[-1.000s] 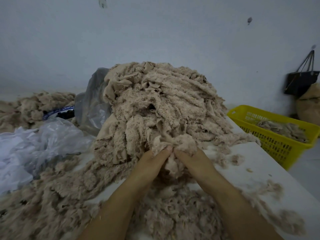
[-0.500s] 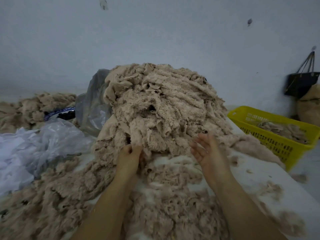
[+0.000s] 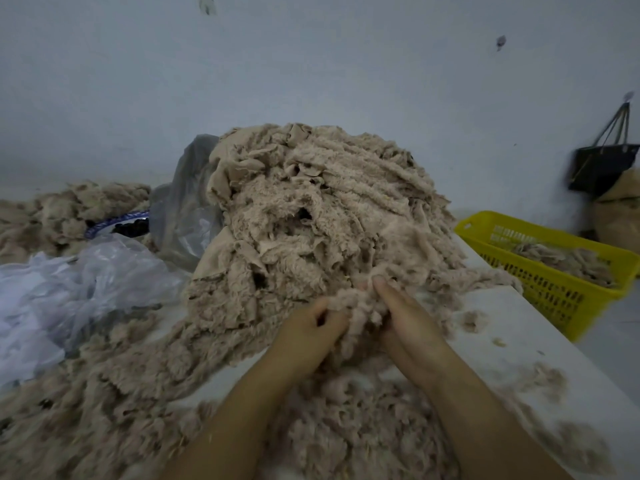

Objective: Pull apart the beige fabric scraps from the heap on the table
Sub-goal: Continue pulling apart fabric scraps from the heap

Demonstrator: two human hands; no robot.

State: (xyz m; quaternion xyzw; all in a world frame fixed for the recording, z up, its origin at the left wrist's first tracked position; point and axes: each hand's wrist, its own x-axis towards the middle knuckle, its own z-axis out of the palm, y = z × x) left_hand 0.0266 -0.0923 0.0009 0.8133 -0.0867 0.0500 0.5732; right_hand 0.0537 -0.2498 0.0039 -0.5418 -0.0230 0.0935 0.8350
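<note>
Both hands grip one clump at the foot of the heap.

The heap [image 3: 311, 220] of beige scraps rises just beyond the hands on the tabletop [image 3: 519, 341], and a yellow basket [image 3: 554, 292] sits off past the right hand. The left hand [image 3: 304, 327] curls its fingers round the clump [image 3: 353, 306], while the right hand [image 3: 405, 327] pinches its other side, close by. The pull should go best with both grips kept near each other and drawn sideways, so the scraps part without dragging the heap down.

a yellow basket [image 3: 554, 299] sits right, plastic bags [image 3: 86, 282] left.
</note>
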